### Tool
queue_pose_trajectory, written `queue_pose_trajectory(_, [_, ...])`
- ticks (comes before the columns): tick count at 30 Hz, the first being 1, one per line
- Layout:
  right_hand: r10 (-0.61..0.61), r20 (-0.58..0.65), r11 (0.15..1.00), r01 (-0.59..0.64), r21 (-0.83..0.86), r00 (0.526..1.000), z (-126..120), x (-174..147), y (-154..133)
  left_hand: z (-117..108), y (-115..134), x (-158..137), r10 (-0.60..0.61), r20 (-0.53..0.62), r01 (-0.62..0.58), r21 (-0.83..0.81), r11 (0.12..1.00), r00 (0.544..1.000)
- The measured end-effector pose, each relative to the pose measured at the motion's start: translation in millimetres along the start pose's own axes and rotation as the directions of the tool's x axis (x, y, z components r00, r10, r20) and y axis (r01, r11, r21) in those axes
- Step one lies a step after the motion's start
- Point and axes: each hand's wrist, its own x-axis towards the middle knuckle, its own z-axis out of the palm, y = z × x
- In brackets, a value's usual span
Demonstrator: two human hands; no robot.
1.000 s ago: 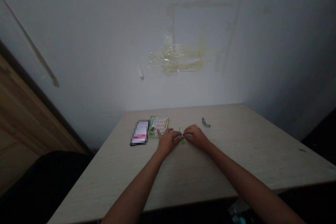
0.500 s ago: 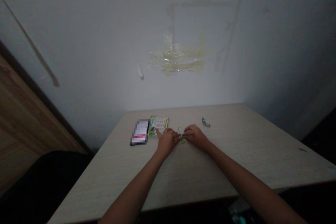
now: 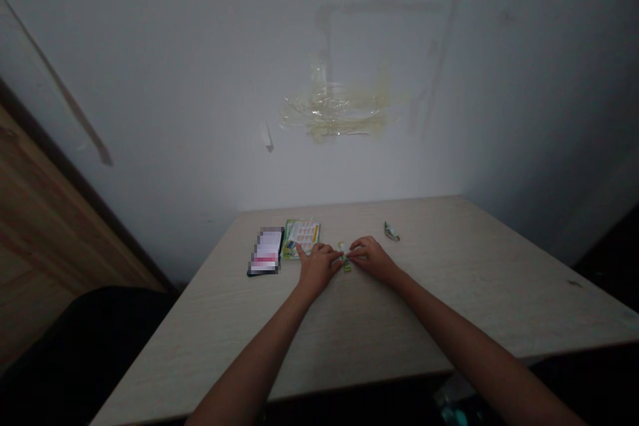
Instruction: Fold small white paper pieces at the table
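Observation:
Between my hands, at the middle of the table, is a small narrow green-and-white strip (image 3: pixel 347 267), perhaps paper or a wrapper; its kind is too small to make out. My left hand (image 3: pixel 318 269) pinches its left side with the fingertips, thumb spread toward the back. From the other side my right hand (image 3: pixel 372 257) grips it with thumb and fingers pressed together. The fingertips nearly meet and cover the strip's middle. Just beyond my left hand lies a flat green-and-white printed packet (image 3: pixel 302 237). A crumpled green-and-white wrapper (image 3: pixel 392 231) rests beyond my right hand.
A phone (image 3: pixel 266 251) with a lit, blurred screen lies left of the packet. The pale wooden table (image 3: pixel 429 326) meets a wall (image 3: pixel 200 80) with old tape (image 3: pixel 344 113) on it. A dark chair-like shape (image 3: pixel 94 339) stands at the left.

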Motion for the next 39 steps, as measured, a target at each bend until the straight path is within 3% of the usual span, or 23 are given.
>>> queue_pose_trajectory(10, [0.215, -0.05, 0.948, -0.196, 0.25, 0.975, -8.5, 3.6, -8.3, -1.9, 0.4, -1.7, 0.002, 0.0, -0.002, -0.011, 1.0, 1.0])
queue_pose_trajectory(15, [0.264, 0.023, 0.88, -0.251, 0.403, 0.964, -9.7, 2.3, -17.0, -1.7, 0.5, -2.6, -0.007, -0.007, 0.006, -0.014, 1.0, 1.0])
queue_pose_trajectory(25, [0.221, -0.017, 0.972, -0.218, 0.093, 0.975, -6.9, 6.0, -17.1, -1.3, 1.2, -0.9, -0.024, -0.006, 0.023, -0.017, 1.0, 1.0])
queue_pose_trajectory(39, [0.232, -0.017, 0.972, -0.232, -0.036, 0.973, -1.2, 11.7, -7.6, -6.7, 5.1, -1.6, -0.018, 0.012, 0.018, -0.007, 1.0, 1.0])
